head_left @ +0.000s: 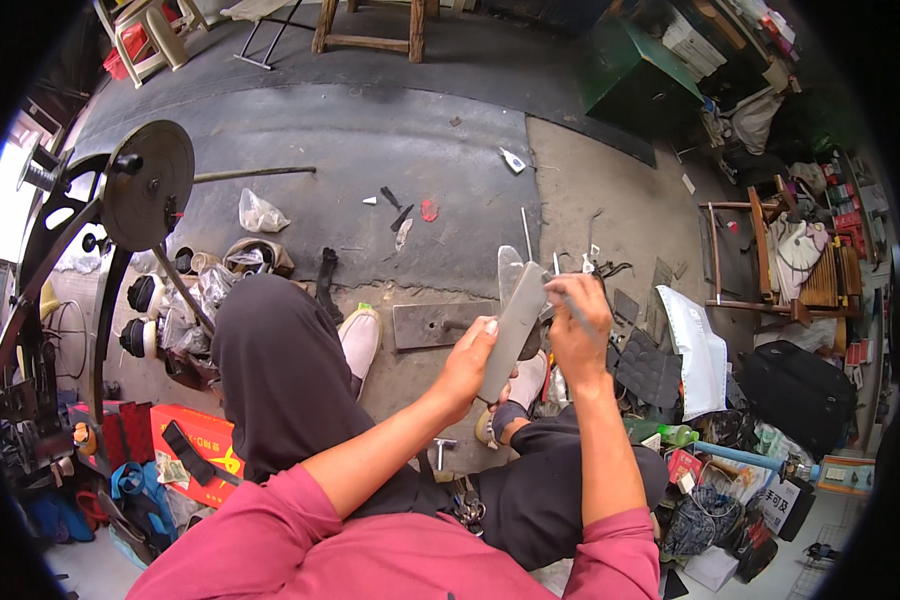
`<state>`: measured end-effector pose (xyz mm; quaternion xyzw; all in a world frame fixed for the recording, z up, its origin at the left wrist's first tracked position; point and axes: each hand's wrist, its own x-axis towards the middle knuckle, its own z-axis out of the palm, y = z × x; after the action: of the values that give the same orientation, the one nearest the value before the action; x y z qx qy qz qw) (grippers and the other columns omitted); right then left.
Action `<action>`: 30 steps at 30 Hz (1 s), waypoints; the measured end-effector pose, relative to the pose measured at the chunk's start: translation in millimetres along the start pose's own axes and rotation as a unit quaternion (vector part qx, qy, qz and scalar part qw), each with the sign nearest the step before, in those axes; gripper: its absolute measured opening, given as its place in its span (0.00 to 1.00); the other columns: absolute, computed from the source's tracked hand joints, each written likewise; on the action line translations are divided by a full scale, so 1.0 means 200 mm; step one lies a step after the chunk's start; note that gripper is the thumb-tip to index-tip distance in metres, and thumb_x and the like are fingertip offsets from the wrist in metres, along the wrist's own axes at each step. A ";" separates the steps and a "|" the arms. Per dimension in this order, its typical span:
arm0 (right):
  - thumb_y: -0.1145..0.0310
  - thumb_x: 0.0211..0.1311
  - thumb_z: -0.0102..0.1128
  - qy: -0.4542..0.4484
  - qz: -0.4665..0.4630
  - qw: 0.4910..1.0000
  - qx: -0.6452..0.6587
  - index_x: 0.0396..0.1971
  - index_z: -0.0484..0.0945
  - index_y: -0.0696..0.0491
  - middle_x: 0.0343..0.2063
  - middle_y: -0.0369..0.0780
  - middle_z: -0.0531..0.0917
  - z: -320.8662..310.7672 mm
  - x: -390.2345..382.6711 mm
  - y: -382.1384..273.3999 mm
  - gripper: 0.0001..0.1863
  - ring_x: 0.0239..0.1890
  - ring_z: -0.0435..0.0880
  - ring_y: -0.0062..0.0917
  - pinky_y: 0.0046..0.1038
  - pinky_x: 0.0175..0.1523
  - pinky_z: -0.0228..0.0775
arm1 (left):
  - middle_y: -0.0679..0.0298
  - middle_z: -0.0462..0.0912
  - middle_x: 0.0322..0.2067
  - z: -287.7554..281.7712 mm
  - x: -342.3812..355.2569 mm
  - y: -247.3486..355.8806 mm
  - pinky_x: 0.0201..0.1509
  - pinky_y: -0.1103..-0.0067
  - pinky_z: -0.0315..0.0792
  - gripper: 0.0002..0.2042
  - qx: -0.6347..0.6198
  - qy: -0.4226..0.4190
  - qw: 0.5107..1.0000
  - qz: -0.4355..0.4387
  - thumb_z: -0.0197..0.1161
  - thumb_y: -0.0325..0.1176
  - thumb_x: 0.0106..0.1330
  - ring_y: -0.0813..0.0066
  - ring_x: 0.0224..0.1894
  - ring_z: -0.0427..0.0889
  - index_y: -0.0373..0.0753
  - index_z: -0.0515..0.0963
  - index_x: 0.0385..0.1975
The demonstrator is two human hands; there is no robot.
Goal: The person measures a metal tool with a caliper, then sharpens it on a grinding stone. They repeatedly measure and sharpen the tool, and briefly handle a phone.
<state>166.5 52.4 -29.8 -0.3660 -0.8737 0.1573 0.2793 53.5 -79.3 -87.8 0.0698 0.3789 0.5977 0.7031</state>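
My left hand (470, 365) is closed around a long grey flat bar (512, 330), tilted with its top end away from me. My right hand (578, 335) is closed on a slim grey metal piece (580, 303) beside the bar's upper end; its exact kind is hard to make out. A translucent oval piece (508, 263) and a thin upright rod (525, 228) show behind the bar. A steel plate (420, 326) lies on the floor between my feet, partly hidden by the bar. A T-shaped metal tool (444, 450) shows below my left hand.
A black wheeled machine (152, 180) stands at left by bagged parts and an orange box (175, 440). A white glue bottle (513, 160) lies ahead on dark matting. At right are a wooden chair (800, 270), white bag (695, 350), black bag (790, 395) and piled clutter; stools stand at back.
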 end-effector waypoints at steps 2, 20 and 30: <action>0.84 0.54 0.63 -0.015 -0.068 0.998 0.003 0.35 0.81 0.56 0.38 0.44 0.84 0.00 -0.03 -0.02 0.10 0.43 0.83 0.43 0.40 0.49 0.76 | 0.57 0.80 0.34 0.00 0.00 0.01 0.15 0.76 0.69 0.21 -0.001 -0.001 1.000 0.005 0.41 0.53 0.84 0.70 0.18 0.79 0.47 0.66 0.65; 0.85 0.55 0.61 -0.037 -0.052 0.998 0.017 0.36 0.81 0.56 0.38 0.44 0.83 0.01 -0.03 -0.01 0.11 0.44 0.82 0.43 0.40 0.50 0.75 | 0.58 0.79 0.30 0.01 -0.01 0.01 0.14 0.76 0.69 0.18 -0.002 0.012 1.000 0.009 0.40 0.52 0.84 0.71 0.17 0.79 0.45 0.66 0.57; 0.87 0.53 0.60 -0.048 -0.126 0.990 0.049 0.36 0.81 0.55 0.38 0.45 0.84 0.02 -0.03 -0.02 0.13 0.43 0.83 0.43 0.40 0.49 0.76 | 0.57 0.80 0.34 -0.01 0.00 0.00 0.15 0.75 0.70 0.21 -0.006 -0.004 1.000 0.027 0.42 0.54 0.83 0.70 0.19 0.80 0.46 0.67 0.62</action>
<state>165.5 44.1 -33.7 -0.2307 -0.9165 0.1802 0.2725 52.3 -80.4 -89.4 0.0781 0.3709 0.6183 0.6885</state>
